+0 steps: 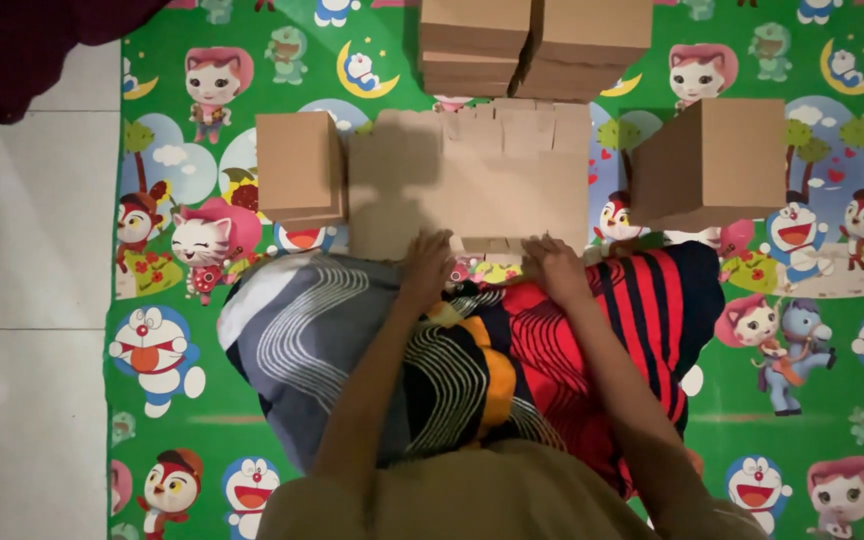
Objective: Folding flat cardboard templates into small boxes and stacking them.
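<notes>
Two hands — the left hand [426, 262] and right hand [555, 266] — press flat, not gripping, on the near edge of the flat cardboard sheet [472, 190] on the mat [752, 400] — it looks light, bendy, best held by its edges.

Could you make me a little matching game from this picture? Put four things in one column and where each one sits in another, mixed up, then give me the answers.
Things
1. flat cardboard sheet
2. folded box with its top face square to the camera
3. stacks of flat cardboard
4. striped cloth

Places
A. at the far edge of the mat, top of the picture
B. over the person's lap
C. under the fingertips of the left hand and right hand
D. left of the flat sheet

Pairs: 1-C, 2-D, 3-A, 4-B
</notes>
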